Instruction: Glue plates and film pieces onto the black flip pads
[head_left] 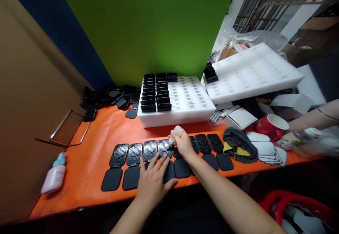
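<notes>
A row of black hinged plastic cases (112, 179) lies unfolded along the orange tabletop, smooth flaps toward me and gridded halves with round patterns away from me. My right hand (182, 144) grips a small whitish squeeze bottle (178, 130), its nozzle pointing down at a gridded half (164, 147) near the middle of the row. My left hand (153, 179) rests flat, fingers spread, over the flaps just left of there, its fingertips at the edge of that gridded half. The hand covers part of the flaps beneath it.
Behind the row stands a white foam block (174, 117) with black pieces in its slots; another foam block (254, 71) leans at right. Black parts (106, 98) are heaped at back left. A pink bottle (54, 175), wire stand (70, 144), grey cloth (239, 144) and red mug (270, 126) flank the row.
</notes>
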`<state>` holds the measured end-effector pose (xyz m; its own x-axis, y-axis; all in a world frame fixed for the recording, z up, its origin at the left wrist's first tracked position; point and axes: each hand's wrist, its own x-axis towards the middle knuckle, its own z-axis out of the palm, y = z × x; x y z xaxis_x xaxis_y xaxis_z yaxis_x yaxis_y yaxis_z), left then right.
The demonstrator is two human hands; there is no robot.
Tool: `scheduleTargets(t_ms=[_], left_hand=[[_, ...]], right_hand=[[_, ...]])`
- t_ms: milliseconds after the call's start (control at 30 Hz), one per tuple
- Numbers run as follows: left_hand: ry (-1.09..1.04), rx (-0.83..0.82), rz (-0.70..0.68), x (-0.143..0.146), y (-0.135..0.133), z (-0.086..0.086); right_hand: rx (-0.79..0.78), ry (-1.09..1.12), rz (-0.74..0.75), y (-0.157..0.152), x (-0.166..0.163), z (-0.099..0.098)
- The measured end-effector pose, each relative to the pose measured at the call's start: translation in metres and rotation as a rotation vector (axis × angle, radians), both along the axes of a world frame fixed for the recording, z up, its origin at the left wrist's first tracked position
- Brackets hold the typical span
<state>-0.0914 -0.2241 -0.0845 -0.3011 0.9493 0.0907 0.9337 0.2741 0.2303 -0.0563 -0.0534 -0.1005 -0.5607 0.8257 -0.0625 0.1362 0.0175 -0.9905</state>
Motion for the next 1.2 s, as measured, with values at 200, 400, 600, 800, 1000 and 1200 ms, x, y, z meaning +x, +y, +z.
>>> scheduleTargets(t_ms=[200, 400, 600, 800, 1000, 1200], left_hand=[[0.009, -0.005, 0.004, 0.001, 0.0, -0.002], [0.008, -0.027, 0.008, 0.001, 0.001, 0.002], [-0.014, -0.045, 0.008, 0.009, 0.012, 0.017], [-0.03, -0.048, -0.079, 0.026, 0.032, 0.014], [-0.088, -0.044, -0.062, 0.029, 0.041, 0.01], [-0.108, -0.045, -0.038, 0.029, 0.042, 0.008]], right_hand=[[0.308, -0.168, 0.029, -0.011, 0.012, 0.004], [0.432, -0.199, 0.052, -0.005, 0.01, 0.011], [0.088, -0.036, -0.029, 0.021, 0.009, 0.006], [0.158, -0.076, -0.067, 0.032, 0.008, 0.005], [0.241, -0.12, -0.045, 0.031, 0.004, 0.008], [0.213, -0.113, -0.068, 0.041, 0.006, 0.008]])
